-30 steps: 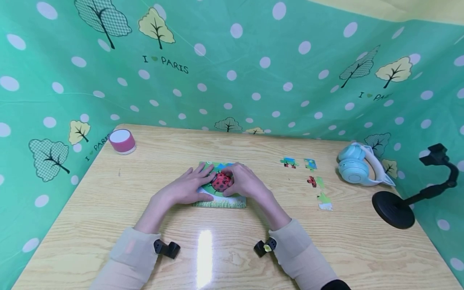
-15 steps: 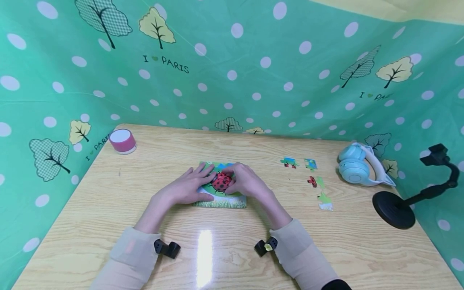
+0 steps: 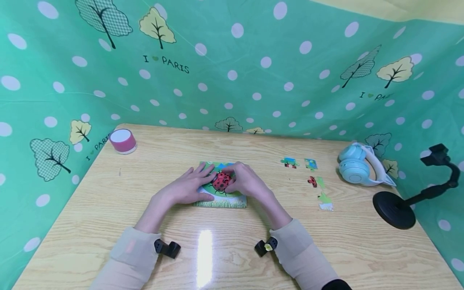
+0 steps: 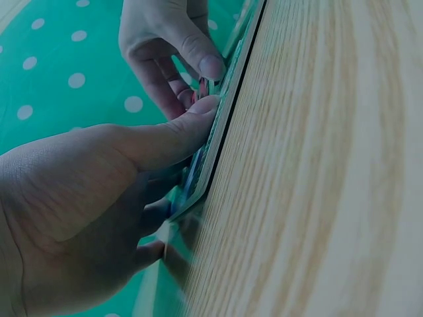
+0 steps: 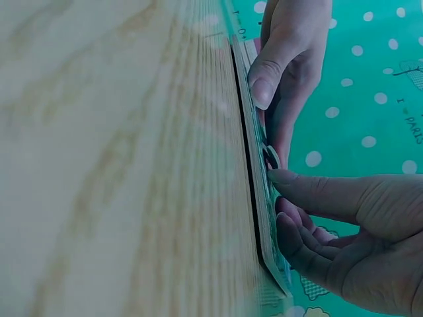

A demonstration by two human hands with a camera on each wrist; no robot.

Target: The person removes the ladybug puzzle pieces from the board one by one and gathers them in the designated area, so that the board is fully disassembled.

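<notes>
A puzzle board (image 3: 220,204) with a grassy lower border lies flat on the table in the head view. A red, black-spotted ladybug (image 3: 220,182) shows at its middle. My left hand (image 3: 187,186) rests on the board's left side, fingers spread, fingertips beside the ladybug. From the right, my right hand (image 3: 248,182) pinches a thin puzzle piece (image 5: 272,157) at the ladybug's right side between thumb and fingers. The left wrist view shows this piece edge-on beneath the right thumb. My fingers hide part of the picture, so how the piece sits in the board cannot be told.
Several loose puzzle pieces (image 3: 289,162) lie right of the board, a red one (image 3: 312,181) among them. Blue-and-white headphones (image 3: 357,165) and a black stand (image 3: 393,209) are farther right. A pink cylinder (image 3: 123,141) stands at the back left corner.
My right thumb and fingertips have shifted very slightly at the ladybug's right side. My left hand stays in place, and the loose pieces have not moved.
</notes>
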